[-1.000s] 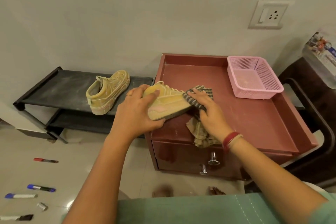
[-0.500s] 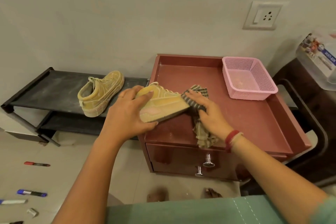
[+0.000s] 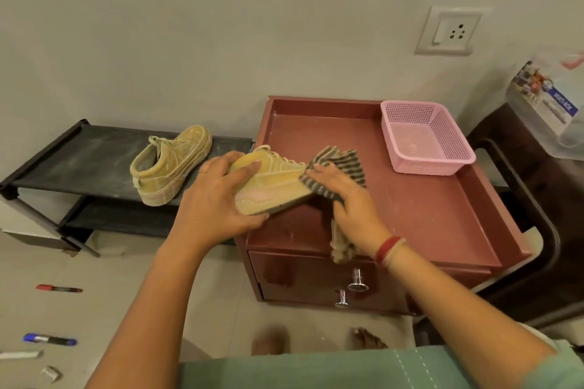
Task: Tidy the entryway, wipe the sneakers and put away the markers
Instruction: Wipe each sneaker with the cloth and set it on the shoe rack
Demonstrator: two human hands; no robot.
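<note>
My left hand (image 3: pixel 218 196) grips the heel of a yellow sneaker (image 3: pixel 278 181) that lies tilted on the left side of the maroon cabinet top (image 3: pixel 410 199). A striped grey cloth (image 3: pixel 339 164) is pressed against the sneaker's toe end by my right hand (image 3: pixel 344 199), fingers curled over it; the cloth's tail hangs over the cabinet's front edge. The second yellow sneaker (image 3: pixel 170 164) stands on the black shoe rack (image 3: pixel 72 161). On the floor at lower left lie a red marker (image 3: pixel 58 288), a blue marker (image 3: pixel 49 339), a white marker (image 3: pixel 20 354) and a loose cap (image 3: pixel 52 373).
A pink mesh basket (image 3: pixel 426 137) sits at the cabinet's back right. Two drawer knobs (image 3: pixel 357 281) stick out of the cabinet front. A dark chair (image 3: pixel 521 199) and a plastic box (image 3: pixel 550 110) stand at the right. My bare feet (image 3: pixel 271 341) are near the cabinet.
My right hand slid the cloth a little along the sneaker's toe end; my left hand keeps the same hold. The view shifted slightly.
</note>
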